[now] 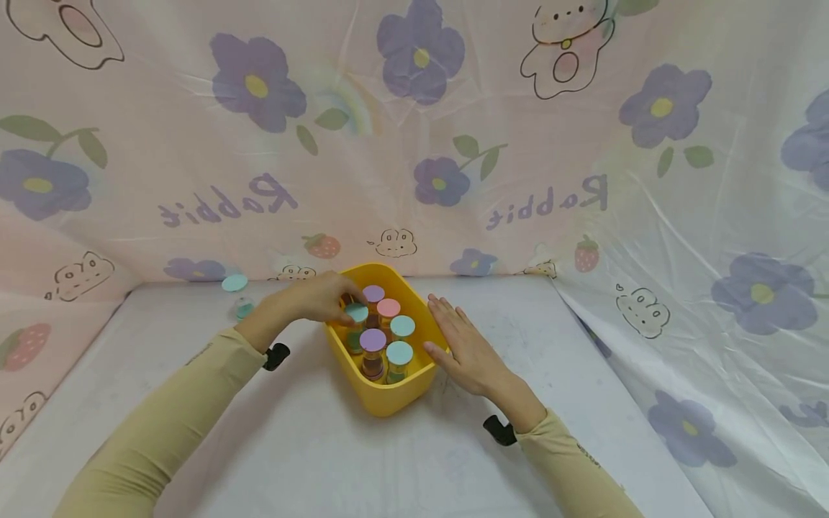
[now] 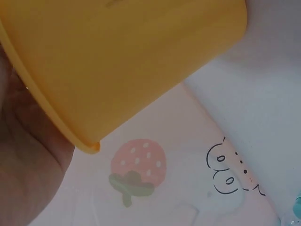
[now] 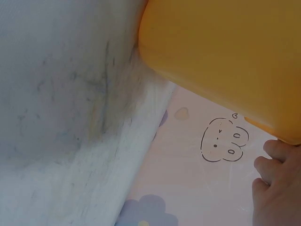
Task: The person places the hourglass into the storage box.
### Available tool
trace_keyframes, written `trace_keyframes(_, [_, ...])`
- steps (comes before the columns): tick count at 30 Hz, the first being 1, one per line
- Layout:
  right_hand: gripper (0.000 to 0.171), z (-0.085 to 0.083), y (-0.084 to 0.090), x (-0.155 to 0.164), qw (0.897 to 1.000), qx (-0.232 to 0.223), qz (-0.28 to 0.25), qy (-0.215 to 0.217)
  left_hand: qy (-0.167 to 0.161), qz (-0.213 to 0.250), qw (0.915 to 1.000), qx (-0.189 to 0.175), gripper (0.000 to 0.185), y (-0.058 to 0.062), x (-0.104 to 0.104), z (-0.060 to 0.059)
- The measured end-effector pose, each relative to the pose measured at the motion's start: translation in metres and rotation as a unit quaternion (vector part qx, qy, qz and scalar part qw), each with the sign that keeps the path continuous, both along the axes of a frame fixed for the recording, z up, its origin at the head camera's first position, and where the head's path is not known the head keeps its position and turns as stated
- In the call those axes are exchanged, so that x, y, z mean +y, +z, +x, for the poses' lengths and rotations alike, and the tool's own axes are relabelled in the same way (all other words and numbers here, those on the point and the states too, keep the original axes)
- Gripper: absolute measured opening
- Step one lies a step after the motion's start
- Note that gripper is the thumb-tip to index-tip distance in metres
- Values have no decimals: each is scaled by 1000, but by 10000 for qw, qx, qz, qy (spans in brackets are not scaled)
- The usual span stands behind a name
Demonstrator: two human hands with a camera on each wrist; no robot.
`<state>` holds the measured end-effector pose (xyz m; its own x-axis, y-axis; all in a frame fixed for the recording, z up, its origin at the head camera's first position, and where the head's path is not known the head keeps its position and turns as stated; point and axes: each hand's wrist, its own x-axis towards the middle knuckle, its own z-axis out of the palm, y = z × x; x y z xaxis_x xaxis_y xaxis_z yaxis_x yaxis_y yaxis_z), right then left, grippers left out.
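The yellow bin (image 1: 388, 396) stands mid-table near the back edge, packed with jars (image 1: 382, 327); one lone jar (image 1: 242, 308) blocks the back-left corner; the front stays open.

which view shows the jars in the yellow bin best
The head view: it looks down into the yellow bin, showing the jars with purple, pink and teal lids, the left hand on one and the right hand against the rim. Both wrist views show only the bin's outer wall, no jars.
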<state>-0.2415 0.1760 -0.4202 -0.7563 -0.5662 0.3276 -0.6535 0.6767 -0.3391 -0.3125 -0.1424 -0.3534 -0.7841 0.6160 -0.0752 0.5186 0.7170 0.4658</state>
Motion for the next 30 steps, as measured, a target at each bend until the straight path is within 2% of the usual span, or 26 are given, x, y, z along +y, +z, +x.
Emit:
trace_keyframes(8, [74, 0, -1, 0, 10000, -5, -13, -3, 126, -132, 9996, -220, 38, -1, 3, 2])
trace_keyframes(19, [74, -1, -1, 1, 10000, 12, -43, 12, 22, -3, 9999, -146, 37, 0, 2, 4])
trace_keyframes(25, [74, 0, -2, 1, 10000, 18, -50, 13, -88, 463, 9988, 148, 35, 3, -6, 6])
trace_keyframes(30, [74, 0, -1, 1, 10000, 26, -63, 30, 176, 956, 9924, 753, 30, 4, -13, 13])
